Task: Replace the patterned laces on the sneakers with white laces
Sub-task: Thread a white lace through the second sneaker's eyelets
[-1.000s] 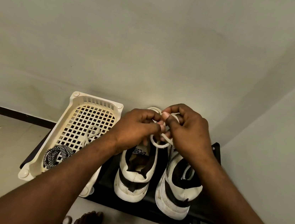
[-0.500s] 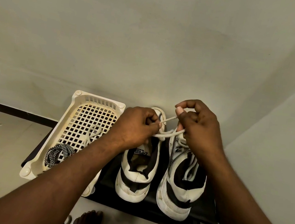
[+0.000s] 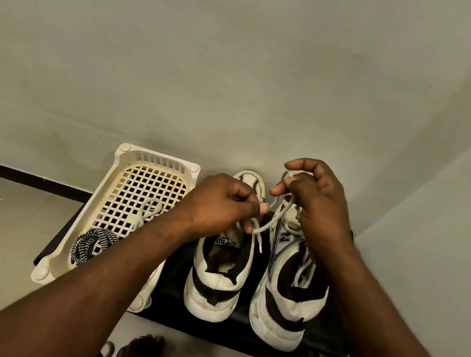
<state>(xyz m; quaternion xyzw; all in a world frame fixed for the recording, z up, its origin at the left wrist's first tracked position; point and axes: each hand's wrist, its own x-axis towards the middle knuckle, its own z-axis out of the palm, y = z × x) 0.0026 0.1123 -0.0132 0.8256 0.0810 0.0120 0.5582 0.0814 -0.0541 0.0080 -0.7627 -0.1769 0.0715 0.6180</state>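
Two white-and-black sneakers stand heels toward me on a black stool (image 3: 172, 295): the left sneaker (image 3: 217, 280) and the right sneaker (image 3: 288, 297). A white lace (image 3: 267, 226) runs from the right sneaker's eyelets up between my hands. My left hand (image 3: 222, 206) pinches one strand of it above the left sneaker's tongue. My right hand (image 3: 311, 199) pinches the other strand above the right sneaker's toe. A loose lace end hangs between the shoes. A patterned black-and-white lace (image 3: 92, 244) lies coiled in the cream basket (image 3: 123, 161).
The basket sits on the stool's left part and also holds a white lace (image 3: 148, 212). A wall rises just behind the stool, with another wall at the right. My bare feet (image 3: 142, 350) show at the floor near the bottom edge.
My hands have drawn apart, the right one rising and moving right, the left staying low. The white lace loop between them has been pulled out into longer strands.
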